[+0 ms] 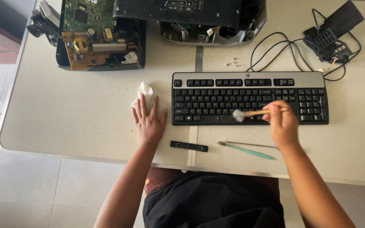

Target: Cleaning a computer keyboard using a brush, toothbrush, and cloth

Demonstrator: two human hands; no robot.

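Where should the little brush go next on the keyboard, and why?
Probably a short sweep to the left along the bottom row of keys. The right hand holds the brush with its bristles resting on the lower keys near the middle of the black keyboard, so the keys beside them come next. The left hand lies flat on a white tissue, away from the keyboard.

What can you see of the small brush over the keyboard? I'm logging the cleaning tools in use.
The brush is small, with a pale wooden-looking handle and a fluffy tuft of whitish bristles at its left end. It lies nearly level, the tuft low on the bottom rows of the black keyboard; actual contact cannot be confirmed. The right hand grips the handle's right end. Nothing else touches it.
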